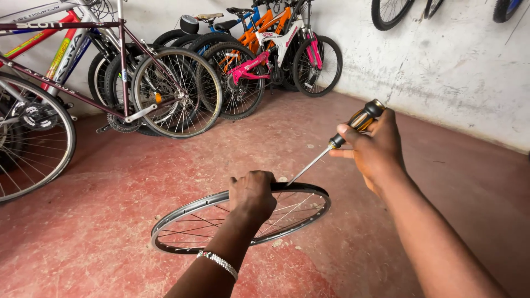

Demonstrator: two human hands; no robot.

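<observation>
Bare silver spoked bicycle wheel rim (182,218) lying near flat on the red concrete floor (110,176), long axis running left to right. Left hand (252,194) clenched over its far edge; right hand (375,150) wrapped around one amber-handled screwdriver (337,140), shaft slanting down-left to the rim, tip hidden behind the fist. Parked bicycles (182,83) overlapping, count unclear.
</observation>
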